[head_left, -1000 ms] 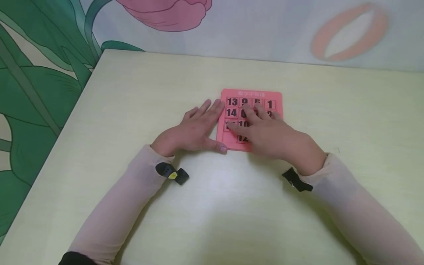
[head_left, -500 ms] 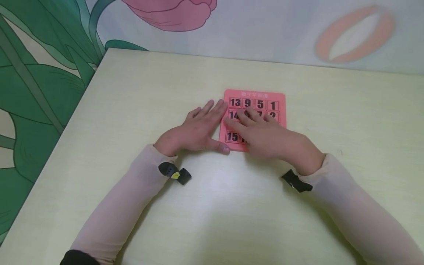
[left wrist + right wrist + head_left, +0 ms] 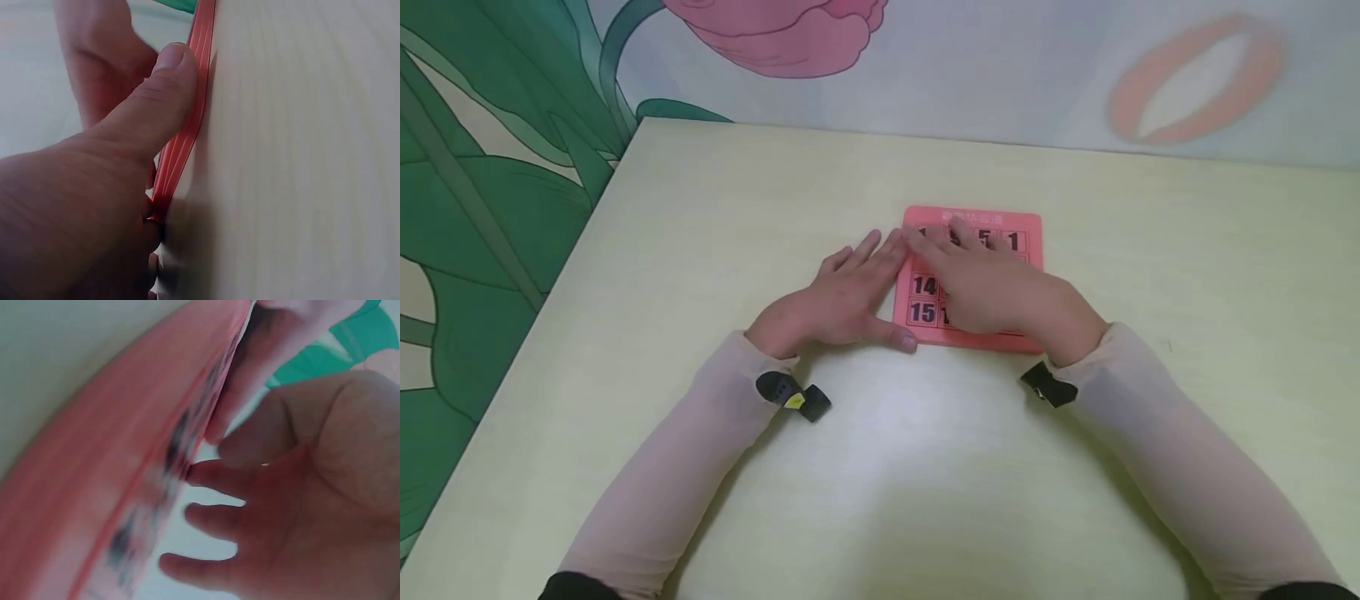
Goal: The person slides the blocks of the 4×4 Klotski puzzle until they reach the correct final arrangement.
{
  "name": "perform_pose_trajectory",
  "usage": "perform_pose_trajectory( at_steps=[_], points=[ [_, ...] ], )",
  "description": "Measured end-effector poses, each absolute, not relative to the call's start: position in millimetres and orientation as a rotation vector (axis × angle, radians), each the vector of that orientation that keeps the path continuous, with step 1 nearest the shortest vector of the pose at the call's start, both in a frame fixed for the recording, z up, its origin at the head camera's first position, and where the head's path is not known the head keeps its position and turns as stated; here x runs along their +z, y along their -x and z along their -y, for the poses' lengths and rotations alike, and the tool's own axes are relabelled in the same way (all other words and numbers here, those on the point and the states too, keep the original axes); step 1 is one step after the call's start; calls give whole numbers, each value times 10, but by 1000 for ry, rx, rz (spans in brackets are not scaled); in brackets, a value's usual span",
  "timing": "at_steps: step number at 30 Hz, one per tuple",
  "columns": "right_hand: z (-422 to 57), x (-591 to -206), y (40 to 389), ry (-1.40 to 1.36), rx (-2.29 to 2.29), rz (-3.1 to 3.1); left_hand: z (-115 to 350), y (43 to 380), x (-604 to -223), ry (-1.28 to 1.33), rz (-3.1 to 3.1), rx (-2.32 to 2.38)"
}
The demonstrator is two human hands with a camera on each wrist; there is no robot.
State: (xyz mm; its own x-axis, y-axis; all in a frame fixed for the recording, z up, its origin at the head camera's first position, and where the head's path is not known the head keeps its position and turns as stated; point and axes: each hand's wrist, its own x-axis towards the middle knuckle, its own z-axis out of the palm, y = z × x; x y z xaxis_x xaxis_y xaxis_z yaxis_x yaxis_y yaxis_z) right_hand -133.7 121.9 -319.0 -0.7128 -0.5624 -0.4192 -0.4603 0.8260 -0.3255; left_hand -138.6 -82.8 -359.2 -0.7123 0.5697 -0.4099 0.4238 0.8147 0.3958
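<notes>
A pink sliding number puzzle (image 3: 1034, 242) lies flat on the table in the head view. My left hand (image 3: 842, 300) rests along its left side, fingertips at the upper left edge and thumb at the lower left corner. In the left wrist view the thumb (image 3: 156, 103) lies against the puzzle's layered pink edge (image 3: 181, 147). Over the tiles my right hand (image 3: 1000, 287) stretches its fingers, covering much of the grid. Its index fingertip is near the upper left tiles. The 14 tile (image 3: 924, 285) and 15 tile (image 3: 922, 312) show in the left column.
The pale wooden table (image 3: 880, 467) extends around the puzzle on all sides. Behind it stands a wall (image 3: 1000, 75) painted with a pink flower and green leaves. Black straps (image 3: 1048, 385) sit at both sleeve cuffs.
The 15 tile has slid down into the lower left corner, then the 14 tile slid down to the row above it. My right hand moved up the board; the left stays put.
</notes>
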Motion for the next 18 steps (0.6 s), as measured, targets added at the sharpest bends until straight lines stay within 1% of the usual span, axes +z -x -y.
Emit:
perform_pose_trajectory(
  at_steps=[7,13,18],
  points=[
    [-1305,-3022,1223,790,-317,-2396,831,1382,-3576,-740,-2474,399],
    [-1243,-3159,1275,756,-232,-2517,808,1381,-3587,-737,-2471,383],
    [-1180,-3199,1259,858,-323,-2454,830,1377,-3605,-739,-2466,402]
  ],
)
